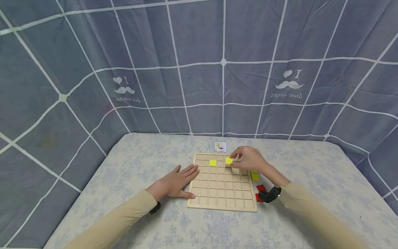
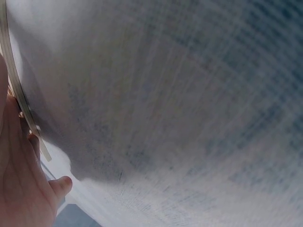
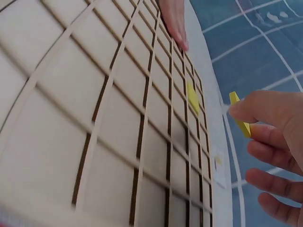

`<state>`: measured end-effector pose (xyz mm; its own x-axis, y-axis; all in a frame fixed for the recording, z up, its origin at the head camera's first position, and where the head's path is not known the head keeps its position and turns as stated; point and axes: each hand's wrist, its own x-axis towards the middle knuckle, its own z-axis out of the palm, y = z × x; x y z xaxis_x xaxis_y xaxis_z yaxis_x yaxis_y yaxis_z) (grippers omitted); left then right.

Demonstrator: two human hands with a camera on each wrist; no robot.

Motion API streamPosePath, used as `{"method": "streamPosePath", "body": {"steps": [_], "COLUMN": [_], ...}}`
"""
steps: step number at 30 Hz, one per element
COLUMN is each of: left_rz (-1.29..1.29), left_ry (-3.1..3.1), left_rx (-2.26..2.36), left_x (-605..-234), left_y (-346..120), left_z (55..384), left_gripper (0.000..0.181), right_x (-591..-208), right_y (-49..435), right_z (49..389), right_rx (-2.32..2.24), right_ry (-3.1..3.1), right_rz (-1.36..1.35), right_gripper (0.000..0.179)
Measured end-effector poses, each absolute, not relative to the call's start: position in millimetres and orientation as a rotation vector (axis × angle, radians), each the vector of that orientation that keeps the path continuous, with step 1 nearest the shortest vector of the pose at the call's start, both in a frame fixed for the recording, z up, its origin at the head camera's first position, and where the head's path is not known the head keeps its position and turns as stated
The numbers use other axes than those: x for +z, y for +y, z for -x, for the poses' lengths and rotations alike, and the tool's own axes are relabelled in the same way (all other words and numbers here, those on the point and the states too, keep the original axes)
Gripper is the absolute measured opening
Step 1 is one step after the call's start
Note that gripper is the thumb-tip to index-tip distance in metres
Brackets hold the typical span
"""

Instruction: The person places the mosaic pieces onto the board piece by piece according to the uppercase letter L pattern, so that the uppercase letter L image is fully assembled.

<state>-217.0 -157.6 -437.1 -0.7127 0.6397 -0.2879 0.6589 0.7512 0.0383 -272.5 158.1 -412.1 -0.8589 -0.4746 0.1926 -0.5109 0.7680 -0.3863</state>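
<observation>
A wooden grid board (image 1: 217, 192) with raised ridges lies flat on the table. One yellow square tile (image 1: 212, 163) sits in a cell of its second row. My right hand (image 1: 249, 159) pinches another yellow tile (image 1: 228, 160) between thumb and fingers over the upper part of the board; the right wrist view shows this held tile (image 3: 240, 115) tilted and raised above the grid. My left hand (image 1: 180, 181) rests with fingers spread on the board's left edge. In the left wrist view the left hand (image 2: 26, 175) shows beside the board's edge.
A small printed card (image 1: 220, 147) with a coloured grid pattern lies just beyond the board. To the right are yellow tiles (image 1: 255, 176) and red tiles (image 1: 261, 188), partly hidden by my right arm. A blue-grey checked curtain (image 1: 199, 86) hangs behind the table.
</observation>
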Motion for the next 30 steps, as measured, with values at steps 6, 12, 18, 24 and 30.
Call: {"method": "streamPosePath", "body": {"steps": [6,12,18,24,30], "left_rz": [-1.016,-0.999,-1.000,-1.004,-1.002], "left_ry": [2.667,2.667,2.666,2.669,2.672], "left_rx": [-0.106,-0.107,-0.104,-0.101,-0.116], "left_x": [-439,-440,-440,-440,-440], "left_y": [-156,-156,-155,-156,-157], "left_z": [219,220,220,219,219], "left_gripper": [0.092,0.093,0.093,0.093,0.093], "right_x": [-422,-436,-444,-448,-447], "right_y": [134,117,108,106,105], "right_z": [277,280,280,281,281], "right_rx": [0.726,0.741,0.732,0.730,0.772], "right_ry": [-2.858,-2.857,-2.873,-2.890,-2.892], "right_rz": [-0.859,-0.886,-0.920,-0.923,-0.938], "right_gripper": [0.020,0.021,0.025,0.023,0.022]}}
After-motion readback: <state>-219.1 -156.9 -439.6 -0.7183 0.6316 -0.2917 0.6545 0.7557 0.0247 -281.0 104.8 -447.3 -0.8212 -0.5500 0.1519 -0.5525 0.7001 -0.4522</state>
